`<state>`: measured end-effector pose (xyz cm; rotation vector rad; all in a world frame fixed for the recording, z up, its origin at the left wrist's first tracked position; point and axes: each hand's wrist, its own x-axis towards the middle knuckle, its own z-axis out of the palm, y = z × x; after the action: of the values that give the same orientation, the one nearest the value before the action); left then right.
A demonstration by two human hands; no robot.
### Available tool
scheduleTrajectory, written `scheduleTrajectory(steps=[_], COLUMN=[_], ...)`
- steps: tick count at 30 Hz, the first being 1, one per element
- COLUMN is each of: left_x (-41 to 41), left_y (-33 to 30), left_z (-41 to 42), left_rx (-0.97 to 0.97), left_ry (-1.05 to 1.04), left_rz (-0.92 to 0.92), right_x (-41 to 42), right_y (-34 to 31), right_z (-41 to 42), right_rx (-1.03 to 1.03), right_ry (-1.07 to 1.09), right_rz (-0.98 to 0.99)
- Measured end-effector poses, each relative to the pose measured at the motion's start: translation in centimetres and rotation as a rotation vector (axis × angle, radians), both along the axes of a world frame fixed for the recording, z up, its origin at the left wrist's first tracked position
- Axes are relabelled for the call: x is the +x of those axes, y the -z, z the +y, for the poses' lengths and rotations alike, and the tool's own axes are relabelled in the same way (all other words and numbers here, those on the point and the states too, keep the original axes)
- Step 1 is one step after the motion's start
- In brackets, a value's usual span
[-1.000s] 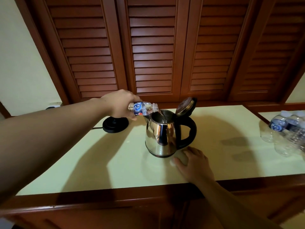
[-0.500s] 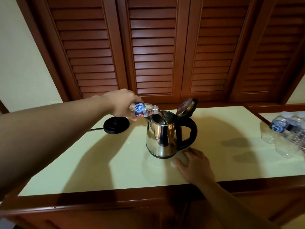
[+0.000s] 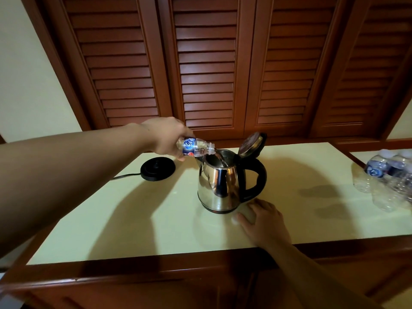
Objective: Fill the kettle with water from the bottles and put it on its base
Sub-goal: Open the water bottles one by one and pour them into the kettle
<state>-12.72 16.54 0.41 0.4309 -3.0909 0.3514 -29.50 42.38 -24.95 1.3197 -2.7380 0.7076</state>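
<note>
Bottle [image 3: 196,148] tipped in left hand [image 3: 166,137]

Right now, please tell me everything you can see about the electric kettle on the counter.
The electric kettle is a rounded body of shiny, mirror-like metal with a black looped handle on its right side and a dark band at the bottom. Its hinged lid stands open, tilted back. It stands upright on the pale countertop, apart from its black base. A small water bottle, tipped by the left hand, pours water into its mouth. The right hand rests flat on the counter just in front of it.
</note>
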Motion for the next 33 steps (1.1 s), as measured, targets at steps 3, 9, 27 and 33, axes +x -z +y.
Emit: scheduleTrajectory(steps=[3, 9, 27, 33], left_x=[0.0, -0.2, -1.0, -1.0], left_y=[-0.2, -0.6, -0.6, -0.7], left_z=[0.3, 0.7, 1.0, 1.0], left_rx=[-0.012, -0.040, 0.014, 0.033], left_ry=[-0.001, -0.007, -0.021, -0.029], left_rz=[-0.014, -0.036, -0.074, -0.061], right_x=[0.0, 0.0, 0.1, 0.2], right_y=[0.0, 0.0, 0.0, -0.1], right_z=[0.0, 0.0, 0.2, 0.2], right_rx=[0.000, 0.001, -0.041, -0.027], right_ry=[-0.005, -0.002, -0.009, -0.003], right_rz=[-0.004, 0.004, -0.022, -0.025])
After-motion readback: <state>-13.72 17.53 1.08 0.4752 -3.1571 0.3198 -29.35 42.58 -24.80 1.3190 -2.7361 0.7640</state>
